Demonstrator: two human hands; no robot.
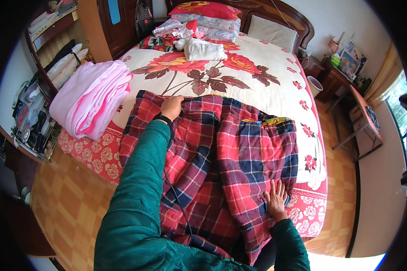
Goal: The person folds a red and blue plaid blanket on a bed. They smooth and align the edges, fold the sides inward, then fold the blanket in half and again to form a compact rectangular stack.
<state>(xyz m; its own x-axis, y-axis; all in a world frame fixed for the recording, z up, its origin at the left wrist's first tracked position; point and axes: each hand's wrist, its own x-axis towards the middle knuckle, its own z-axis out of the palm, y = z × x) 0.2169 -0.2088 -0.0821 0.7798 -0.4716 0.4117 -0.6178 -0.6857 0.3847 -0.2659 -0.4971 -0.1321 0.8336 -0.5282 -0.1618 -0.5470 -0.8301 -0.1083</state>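
Note:
A large red and navy plaid cloth (257,153), thick and rumpled, lies over the near end of the bed. Folds run down its middle, and a yellow patterned lining shows at its far edge; its exact kind I cannot make out. My left hand (172,108), with a dark band at the wrist, is closed on the cloth near its far left edge. Lower on the right, my right hand (276,201) lies flat on the cloth with fingers spread. A thin black cord (178,205) hangs across the cloth between my arms.
Left of the cloth sits a folded pink blanket (92,97) on the flowered bedspread (276,58). Farther back are a white folded towel (204,49) and stacked pillows and bedding (208,22). Shelves (45,99) stand at left, a desk (364,113) at right.

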